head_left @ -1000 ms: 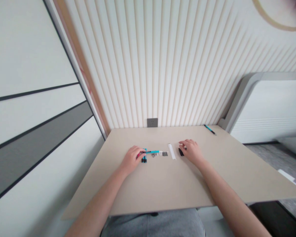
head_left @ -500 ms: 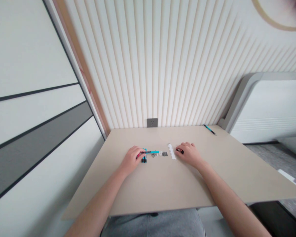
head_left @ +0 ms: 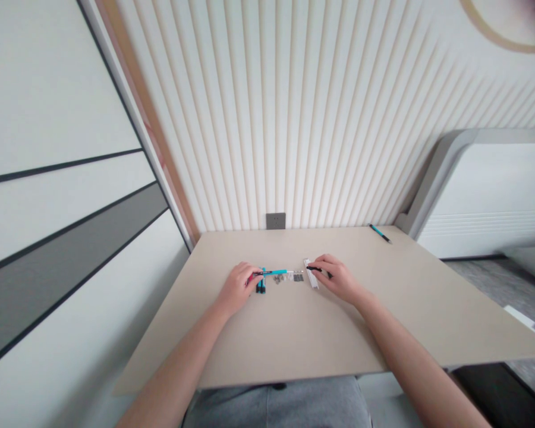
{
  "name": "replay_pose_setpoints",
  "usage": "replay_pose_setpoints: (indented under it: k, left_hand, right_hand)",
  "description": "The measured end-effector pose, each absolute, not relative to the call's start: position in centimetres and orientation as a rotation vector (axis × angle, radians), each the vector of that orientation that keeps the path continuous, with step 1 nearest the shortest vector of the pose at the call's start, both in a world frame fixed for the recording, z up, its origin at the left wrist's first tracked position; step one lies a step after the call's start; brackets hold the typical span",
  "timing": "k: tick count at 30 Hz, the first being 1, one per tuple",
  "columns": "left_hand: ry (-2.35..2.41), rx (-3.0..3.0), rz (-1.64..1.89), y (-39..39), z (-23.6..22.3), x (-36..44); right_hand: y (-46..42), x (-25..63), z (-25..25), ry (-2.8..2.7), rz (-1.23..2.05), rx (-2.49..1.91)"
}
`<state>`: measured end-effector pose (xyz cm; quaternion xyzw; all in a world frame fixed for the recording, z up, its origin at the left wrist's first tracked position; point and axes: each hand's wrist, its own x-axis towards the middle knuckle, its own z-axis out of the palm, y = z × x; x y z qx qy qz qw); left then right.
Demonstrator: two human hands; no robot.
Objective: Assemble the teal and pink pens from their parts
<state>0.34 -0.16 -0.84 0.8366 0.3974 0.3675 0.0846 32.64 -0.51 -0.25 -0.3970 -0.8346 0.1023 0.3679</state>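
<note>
My left hand [head_left: 239,285] is closed, pinching a blue and black pen barrel [head_left: 274,273] that lies level and points right. A thin pale tip sticks out of its right end, and something red shows at the fingers. Below it on the table are blue and black pen pieces [head_left: 261,288]. My right hand [head_left: 339,279] pinches a small dark pen part [head_left: 314,268] over a narrow white tray [head_left: 312,282], a short gap from the barrel's tip. Between the hands lie small metal and clear pieces [head_left: 280,278] and several short black pieces [head_left: 298,277].
Another blue and black pen [head_left: 380,233] lies at the back right of the beige table [head_left: 289,339]. Behind the table stands a ribbed wall with a dark socket [head_left: 276,221]. A white cabinet [head_left: 62,249] rises on the left, and a bed headboard [head_left: 481,184] on the right.
My right hand has moved left, bringing the dark part over the white tray, close to the barrel's tip. My left hand stays nearly in place with the pen barrel.
</note>
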Motion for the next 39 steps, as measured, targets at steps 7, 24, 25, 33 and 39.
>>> replay_pose_setpoints:
  k: [7,24,25,33,39]
  left_hand:
    - [1.195,2.500,1.098,-0.1,-0.9,0.3]
    - [1.061,2.569,0.997,-0.3,-1.0,0.4]
    - [1.048,2.580,0.993,-0.3,-0.9,0.5]
    - [1.004,2.602,0.987,-0.4,-1.1,0.6]
    - [1.021,2.578,1.005,-0.4,-1.1,0.6]
  right_hand:
    - [-0.7,32.0,-0.6,-2.249,0.217,-1.037]
    - [-0.7,30.6,-1.4,-2.343,0.111,-0.884]
    - [-0.8,30.4,-1.5,-2.346,0.110,-0.872]
    - [-1.4,29.4,-1.5,-2.243,0.178,-0.869]
    - [-1.6,29.3,-1.4,-2.244,0.169,-0.849]
